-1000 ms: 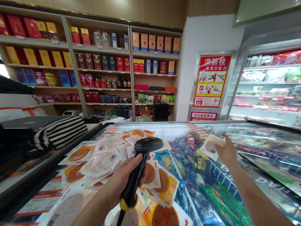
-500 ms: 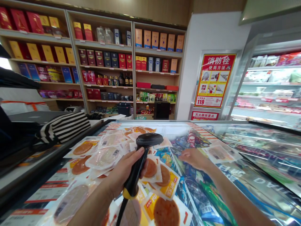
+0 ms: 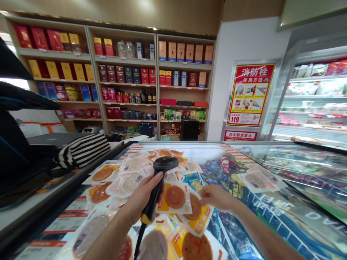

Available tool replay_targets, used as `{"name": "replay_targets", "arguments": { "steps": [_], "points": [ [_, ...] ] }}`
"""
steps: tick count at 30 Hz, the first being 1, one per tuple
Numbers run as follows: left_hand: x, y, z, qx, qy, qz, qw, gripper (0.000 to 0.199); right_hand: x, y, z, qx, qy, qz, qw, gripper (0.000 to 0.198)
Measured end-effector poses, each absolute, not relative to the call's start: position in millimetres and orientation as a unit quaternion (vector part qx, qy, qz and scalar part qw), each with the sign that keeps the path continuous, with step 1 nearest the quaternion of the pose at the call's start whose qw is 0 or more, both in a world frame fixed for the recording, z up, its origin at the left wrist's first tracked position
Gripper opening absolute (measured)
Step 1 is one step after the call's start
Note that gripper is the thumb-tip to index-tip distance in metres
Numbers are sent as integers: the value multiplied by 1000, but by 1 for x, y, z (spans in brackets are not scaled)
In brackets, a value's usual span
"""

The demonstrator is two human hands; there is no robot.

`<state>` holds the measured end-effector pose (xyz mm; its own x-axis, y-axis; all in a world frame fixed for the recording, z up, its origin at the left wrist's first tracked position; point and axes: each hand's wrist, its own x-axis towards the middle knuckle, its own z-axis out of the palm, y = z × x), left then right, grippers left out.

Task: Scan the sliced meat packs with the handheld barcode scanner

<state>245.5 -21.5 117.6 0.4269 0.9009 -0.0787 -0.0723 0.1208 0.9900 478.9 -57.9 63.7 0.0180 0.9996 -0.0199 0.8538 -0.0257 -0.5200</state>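
Note:
A black handheld barcode scanner point(image 3: 153, 196) with a yellow band stands upright in the grip of my left hand point(image 3: 139, 196), its head pointing to the right and its cable hanging down. Beneath it lie many flat vacuum packs of round meat patties, among them a pack point(image 3: 175, 198) just right of the scanner handle. My right hand point(image 3: 217, 198) hovers at the upper right edge of a yellow-and-white patty pack point(image 3: 202, 222). Its fingers are curled together; whether they pinch the pack's edge is hidden.
A glass-topped chest freezer point(image 3: 298, 180) extends to the right, with blue bagged goods point(image 3: 244, 249) and white wire racks inside. A striped black-and-white bag point(image 3: 84, 150) sits on the left ledge. Shelves of boxed bottles point(image 3: 127, 74) and a red fire-hydrant sign point(image 3: 252, 95) stand behind.
My right hand has moved left and down, from above the bagged goods to the patty pack's edge. The scanner has shifted slightly left in my left hand's grip. The view has tilted a little.

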Motion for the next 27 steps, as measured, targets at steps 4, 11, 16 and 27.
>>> {"name": "replay_targets", "arguments": {
  "steps": [4, 11, 16, 27],
  "points": [
    [248, -29, 123, 526, 381, 373, 663, 35, 505, -55, 64, -715, -605, 203, 285, 15],
    [252, -31, 118, 528, 340, 362, 689, 31, 538, -47, 55, -773, -540, -30, 331, 34],
    [255, -31, 117, 520, 360, 350, 692, 31, 512, -55, 56, -759, -632, -31, 153, 45],
    [257, -42, 117, 513, 329, 336, 718, 30, 554, -51, 68, -779, -485, -79, 389, 30]
  ]
}}
